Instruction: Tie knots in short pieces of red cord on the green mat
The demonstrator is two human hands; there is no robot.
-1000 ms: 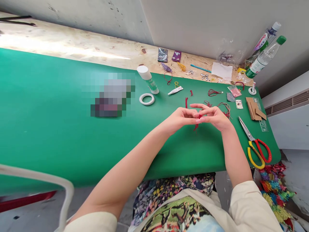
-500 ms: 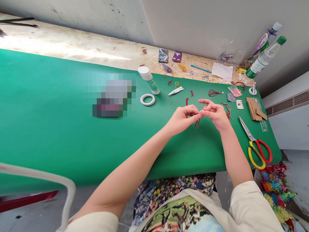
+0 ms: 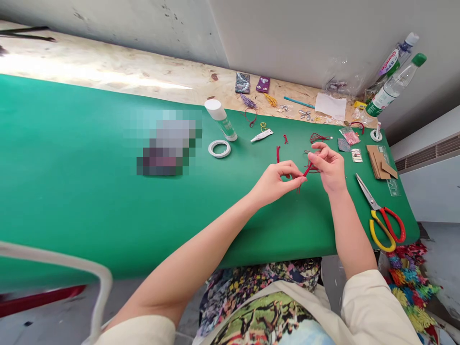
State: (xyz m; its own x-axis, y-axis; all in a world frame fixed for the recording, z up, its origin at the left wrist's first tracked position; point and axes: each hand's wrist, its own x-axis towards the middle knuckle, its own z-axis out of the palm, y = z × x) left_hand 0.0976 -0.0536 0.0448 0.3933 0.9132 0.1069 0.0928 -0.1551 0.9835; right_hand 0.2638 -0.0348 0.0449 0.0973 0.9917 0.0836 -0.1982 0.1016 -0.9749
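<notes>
Both hands work above the green mat (image 3: 89, 191) at its right side. My left hand (image 3: 276, 184) pinches one end of a thin red cord (image 3: 306, 172) between thumb and forefinger. My right hand (image 3: 328, 167) pinches the other end, a little further back and to the right, so the cord runs taut between the two hands. Loose red cord ends hang below the fingers. More red cord pieces (image 3: 278, 152) lie on the mat just behind my left hand.
Scissors (image 3: 381, 215) with red and yellow handles lie right of my right arm. A tape roll (image 3: 219, 148), a glue stick (image 3: 221, 118), a small white tube (image 3: 261, 135), cardboard pieces (image 3: 379, 163) and two bottles (image 3: 393, 86) stand further back. A blurred patch covers the mat's middle.
The hands were joined around the cord; now they have pulled apart, my right hand moving back and right, and the cord is stretched between them.
</notes>
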